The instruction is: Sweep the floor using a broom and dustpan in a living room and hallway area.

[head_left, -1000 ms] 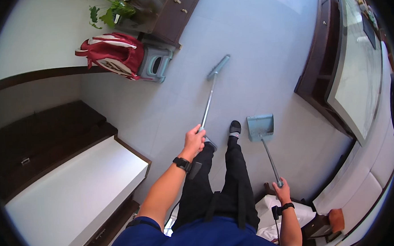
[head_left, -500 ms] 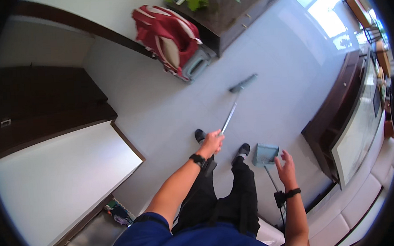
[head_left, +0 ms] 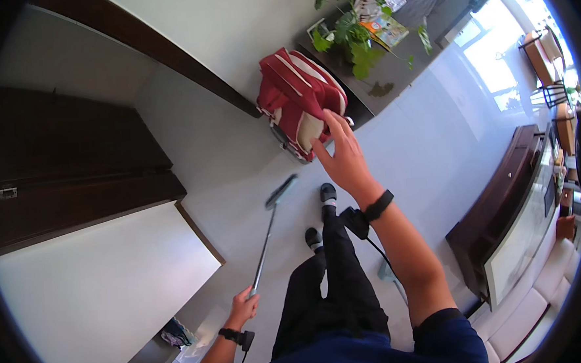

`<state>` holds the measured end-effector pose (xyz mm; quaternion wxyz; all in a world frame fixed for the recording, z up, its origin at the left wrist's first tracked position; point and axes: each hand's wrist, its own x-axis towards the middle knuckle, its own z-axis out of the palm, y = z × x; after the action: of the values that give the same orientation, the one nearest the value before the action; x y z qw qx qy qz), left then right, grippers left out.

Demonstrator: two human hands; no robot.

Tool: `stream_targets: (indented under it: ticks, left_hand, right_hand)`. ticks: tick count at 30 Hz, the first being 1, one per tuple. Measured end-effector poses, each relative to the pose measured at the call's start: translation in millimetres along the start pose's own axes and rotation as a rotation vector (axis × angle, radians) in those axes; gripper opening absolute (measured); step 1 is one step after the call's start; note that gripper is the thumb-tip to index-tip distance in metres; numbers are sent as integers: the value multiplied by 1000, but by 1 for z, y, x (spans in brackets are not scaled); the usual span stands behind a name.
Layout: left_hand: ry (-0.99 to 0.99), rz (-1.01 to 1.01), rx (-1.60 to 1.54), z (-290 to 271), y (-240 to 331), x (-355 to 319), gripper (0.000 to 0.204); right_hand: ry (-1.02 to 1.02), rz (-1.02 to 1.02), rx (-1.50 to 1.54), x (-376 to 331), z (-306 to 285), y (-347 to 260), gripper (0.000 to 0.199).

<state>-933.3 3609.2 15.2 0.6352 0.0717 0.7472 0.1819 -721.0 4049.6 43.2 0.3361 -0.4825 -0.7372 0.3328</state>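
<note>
My left hand (head_left: 244, 306) is closed round the handle end of a broom (head_left: 265, 245). The flat grey-green broom head (head_left: 282, 191) rests on the floor, left of my feet. Ahead, my right hand (head_left: 346, 157) reaches out with fingers apart, at the near side of a red and cream backpack (head_left: 293, 89). The fingertips overlap the bag in view; whether they touch it I cannot tell. A grey frame shows along the bag's lower edge. Behind my right forearm, a pale blue-green dustpan (head_left: 387, 270) is mostly hidden.
A dark cabinet (head_left: 390, 77) with a leafy plant (head_left: 355, 43) and a booklet stands behind the bag. At left are a white panel (head_left: 105, 283) and dark wooden furniture (head_left: 78, 146). A dark low cabinet (head_left: 494, 184) and a pale sofa (head_left: 539, 287) line the right.
My left hand has drawn the broom back to the left. My right hand has moved from beside the dustpan up to the backpack, which now sits turned, its frame on the other side.
</note>
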Motion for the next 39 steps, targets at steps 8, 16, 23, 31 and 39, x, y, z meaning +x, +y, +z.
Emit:
stream_targets:
  ticks: [8,16,23,31,39]
  left_hand:
    - [293,-249,-480,-22,-8,-5,9]
    - [361,-333,-721,-47,-64,12,13]
    - [374,-414,-728,-96,-118,5,36]
    - [302,-409,-632,-164,-179,-37,53]
    - [327,-145,-91,-178,-351,-81,57]
  right_hand:
    - [-45,7,-111,109,66,10,63]
    - [-254,361,49,122,80,-55,38]
    - [-281,312,434,77,131,-208,37]
    - [-503,281,-34,27,305,-185,37]
    - [-659,345,167,-150,547,-30,48]
